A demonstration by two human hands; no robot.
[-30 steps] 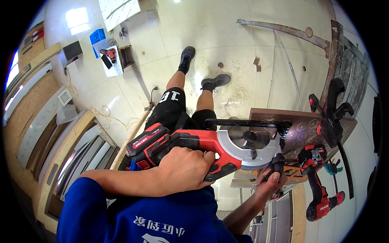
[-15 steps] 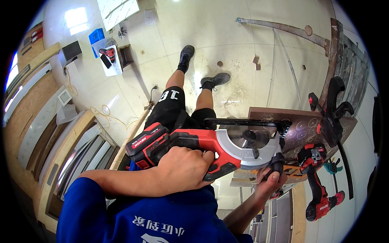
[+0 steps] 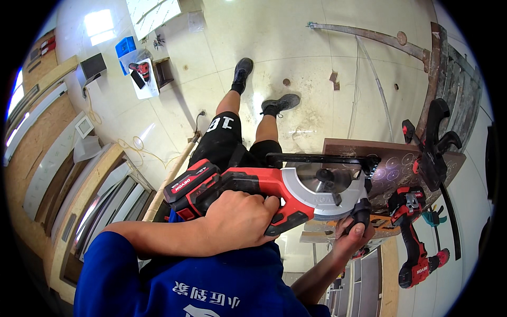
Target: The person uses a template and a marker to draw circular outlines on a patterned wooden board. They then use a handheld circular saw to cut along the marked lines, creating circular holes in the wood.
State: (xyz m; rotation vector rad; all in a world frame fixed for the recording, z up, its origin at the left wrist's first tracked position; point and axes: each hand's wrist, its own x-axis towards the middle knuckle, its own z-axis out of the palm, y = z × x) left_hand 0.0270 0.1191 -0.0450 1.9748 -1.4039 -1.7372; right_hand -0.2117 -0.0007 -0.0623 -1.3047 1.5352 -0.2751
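Note:
A red, black and grey cordless circular saw [image 3: 323, 204] lies sideways across my front, its battery end to the left. My left hand [image 3: 238, 217] is wrapped round its rear handle. At the right, my right hand [image 3: 353, 236] closes on the black knob-like front handle [image 3: 361, 212]. The round blade [image 3: 309, 178] shows between the grey guard and the black base plate [image 3: 317, 158]. Past the saw's right end is a brown board [image 3: 388, 169] marked with many pale rings. The saw overlaps the board's left part in this view; whether they touch I cannot tell.
On the board's right side is a black clamp-like tool [image 3: 435, 145]. Below it lie a red-and-black cordless power tool [image 3: 414, 243] and a teal clamp [image 3: 435, 216]. A wooden rack of panels [image 3: 66, 232] stands left. My feet [image 3: 282, 103] are on pale floor tiles.

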